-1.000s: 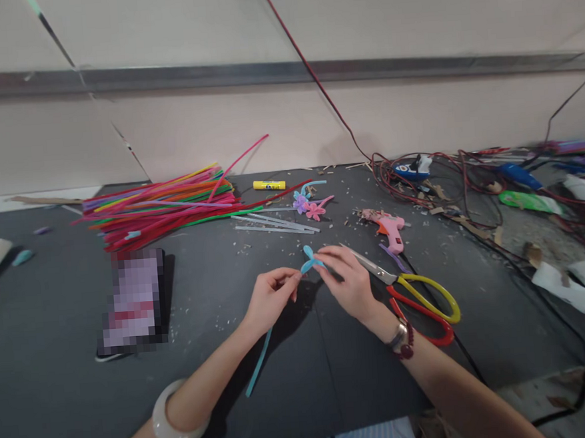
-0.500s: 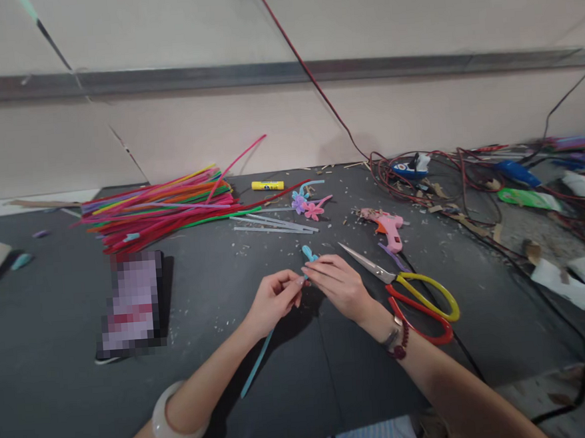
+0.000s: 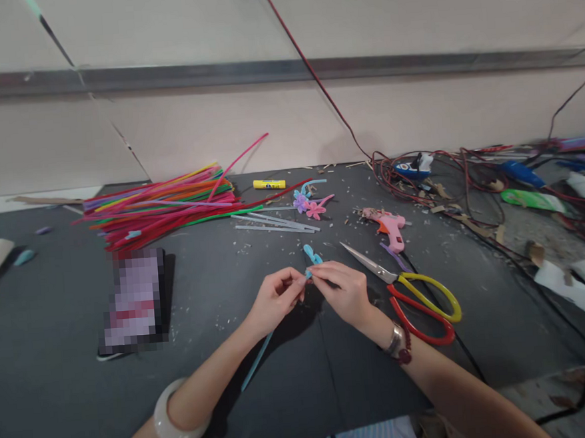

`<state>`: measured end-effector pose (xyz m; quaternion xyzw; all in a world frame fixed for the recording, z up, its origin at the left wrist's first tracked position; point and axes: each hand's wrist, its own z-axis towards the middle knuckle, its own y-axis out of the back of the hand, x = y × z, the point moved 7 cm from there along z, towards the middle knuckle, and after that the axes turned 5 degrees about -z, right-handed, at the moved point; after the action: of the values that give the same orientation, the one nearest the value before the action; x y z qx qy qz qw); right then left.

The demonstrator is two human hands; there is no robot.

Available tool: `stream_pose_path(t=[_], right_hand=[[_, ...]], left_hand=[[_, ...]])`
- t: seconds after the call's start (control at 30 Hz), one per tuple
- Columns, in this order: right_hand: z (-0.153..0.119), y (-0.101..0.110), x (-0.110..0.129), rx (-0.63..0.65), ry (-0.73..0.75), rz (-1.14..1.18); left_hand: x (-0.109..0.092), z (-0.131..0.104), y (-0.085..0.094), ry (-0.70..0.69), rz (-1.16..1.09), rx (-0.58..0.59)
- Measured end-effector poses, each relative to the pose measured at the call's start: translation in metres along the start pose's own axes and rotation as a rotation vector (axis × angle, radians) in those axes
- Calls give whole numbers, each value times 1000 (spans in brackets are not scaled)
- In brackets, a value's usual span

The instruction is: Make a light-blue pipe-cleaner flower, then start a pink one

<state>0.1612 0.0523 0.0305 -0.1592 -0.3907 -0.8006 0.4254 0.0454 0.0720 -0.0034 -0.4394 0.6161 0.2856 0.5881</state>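
A light blue pipe cleaner (image 3: 256,364) runs from under my left hand (image 3: 278,299) down toward the table's front. Its upper part is bent into small blue loops (image 3: 311,254) that stick up beyond my fingertips. The left thumb and fingers pinch it near the loops. My right hand (image 3: 341,290) pinches the same piece from the other side, fingertips almost touching those of the left. Scissors (image 3: 387,276) with yellow and red handles lie open just right of my right hand. Small purple, blue and pink flowers (image 3: 307,206) rest farther back.
A bundle of coloured pipe cleaners (image 3: 166,204) and a phone (image 3: 135,300) lie at left. Behind are pale strips (image 3: 275,224) and a yellow glue stick (image 3: 269,184). A pink glue gun (image 3: 390,227) sits at right, near tangled red wires (image 3: 389,172) and scraps.
My right hand's fingers have drawn together into a pinch and uncovered more of the blue loops. My left hand has hardly moved.
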Motion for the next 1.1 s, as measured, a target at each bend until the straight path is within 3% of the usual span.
stream_pose_path(t=[0.37,0.6,0.83,1.1], right_hand=[[0,-2,6,41,126,-63],[1,-1,4,21,79,8],[3,2,-2,-31,-213,159],[-4,-10,-22,-11,-548,491]], left_hand=[[6,0,3,70,-178,-24],[3,0,2,108,-267,-29],[1,2,6,27,-112,-106],[1,2,11,-39,26,-160]])
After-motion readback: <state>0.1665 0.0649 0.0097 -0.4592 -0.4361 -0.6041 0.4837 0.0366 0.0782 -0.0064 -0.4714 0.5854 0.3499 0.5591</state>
